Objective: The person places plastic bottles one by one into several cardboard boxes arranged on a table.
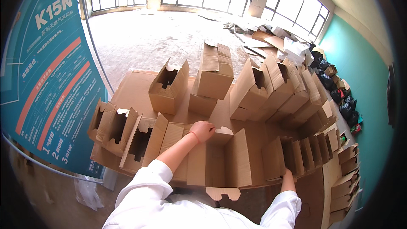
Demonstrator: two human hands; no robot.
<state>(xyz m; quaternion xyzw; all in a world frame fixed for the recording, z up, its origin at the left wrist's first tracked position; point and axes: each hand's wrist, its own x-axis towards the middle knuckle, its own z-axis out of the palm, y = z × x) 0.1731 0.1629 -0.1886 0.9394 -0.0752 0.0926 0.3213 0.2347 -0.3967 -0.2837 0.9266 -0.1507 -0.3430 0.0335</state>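
Observation:
A half-folded brown cardboard box (220, 161) lies open in front of me on a cardboard-covered table (135, 89). My left hand (202, 130) presses on the box's far flap, fingers curled over its edge. My right hand (288, 173) is mostly hidden behind the box's right side panel; only the wrist and white sleeve show. Both forearms are in white sleeves.
Folded open-topped cartons stand at the left (116, 129), at the back (169, 85) (214, 74), and in a leaning row on the right (284, 91). Flat blanks are stacked at the far right (345, 178). A teal banner (51, 72) stands on the left. Cardboard scraps litter the floor (275, 38).

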